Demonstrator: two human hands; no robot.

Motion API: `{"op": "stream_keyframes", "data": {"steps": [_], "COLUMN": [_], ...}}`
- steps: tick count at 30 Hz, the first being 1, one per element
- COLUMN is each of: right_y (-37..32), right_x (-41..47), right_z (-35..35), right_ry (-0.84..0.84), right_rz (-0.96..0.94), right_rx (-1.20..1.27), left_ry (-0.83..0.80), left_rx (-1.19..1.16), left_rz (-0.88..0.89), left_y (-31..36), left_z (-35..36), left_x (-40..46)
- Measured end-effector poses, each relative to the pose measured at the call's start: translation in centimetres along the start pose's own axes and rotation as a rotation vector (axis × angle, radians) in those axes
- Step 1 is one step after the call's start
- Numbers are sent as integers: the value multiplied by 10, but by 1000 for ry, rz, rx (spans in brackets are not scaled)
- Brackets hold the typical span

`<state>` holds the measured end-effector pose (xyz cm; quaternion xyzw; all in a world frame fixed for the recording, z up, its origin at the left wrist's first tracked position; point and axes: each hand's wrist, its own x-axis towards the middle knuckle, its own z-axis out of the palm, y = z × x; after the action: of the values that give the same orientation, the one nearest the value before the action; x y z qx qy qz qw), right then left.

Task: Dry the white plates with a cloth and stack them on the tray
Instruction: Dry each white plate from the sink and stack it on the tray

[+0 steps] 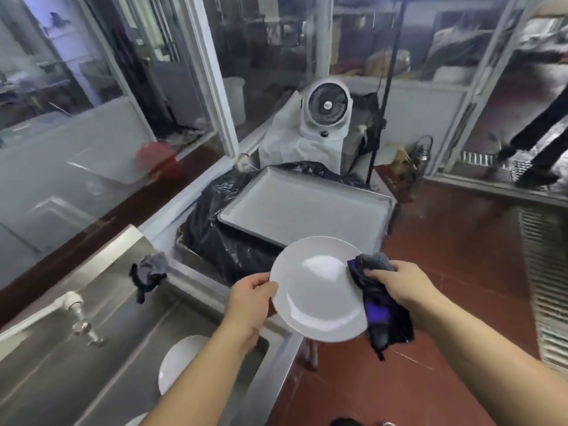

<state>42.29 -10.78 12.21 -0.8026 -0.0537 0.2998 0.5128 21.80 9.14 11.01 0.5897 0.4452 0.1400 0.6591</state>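
Seen from the head camera, looking down, a person is holding a white plate (319, 290) in the air in front of them, above the right edge of a steel sink (129, 339) and the red floor (461, 272). The left hand (250, 302) is gripping the plate's left rim, thumb lying on top and fingers curling underneath. The right hand (402, 289) is clutching a dark blue and grey cloth (379, 305), fingers curling round it, and is pressing the cloth against the plate's right rim while the loose end is hanging down below the plate. The plate is tilting slightly, its face turned up toward the camera. Just beyond the plate, an empty metal tray (307, 207) is sitting on a surface covered by a black plastic bag (212, 229). Down in the sink basin, another white plate (176, 364) is lying partly hidden by the left forearm, and the rim of a further one is showing at the bottom edge. A second dark cloth (150, 272) is draping over the sink's back corner, and a tap (73, 305) is sticking out at the left. Behind the tray, a small white fan (327, 109) is standing on something wrapped in white, in front of glass partitions. At the far right, another person's legs (541, 139) in dark trousers are showing on the floor.
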Motion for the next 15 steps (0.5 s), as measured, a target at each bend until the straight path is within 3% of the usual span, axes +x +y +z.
{"op": "stream_keyframes", "data": {"steps": [9, 15], "right_y": [20, 20], "right_x": [76, 120], "right_z": [-156, -225], "right_ry": [91, 88], "right_rz": [50, 61], "right_rx": [137, 148], "left_ry": [-62, -97], "left_rx": [65, 84], "left_rz": [23, 9], "left_y": [44, 57], "left_z": [179, 259], "left_x": [32, 47]}}
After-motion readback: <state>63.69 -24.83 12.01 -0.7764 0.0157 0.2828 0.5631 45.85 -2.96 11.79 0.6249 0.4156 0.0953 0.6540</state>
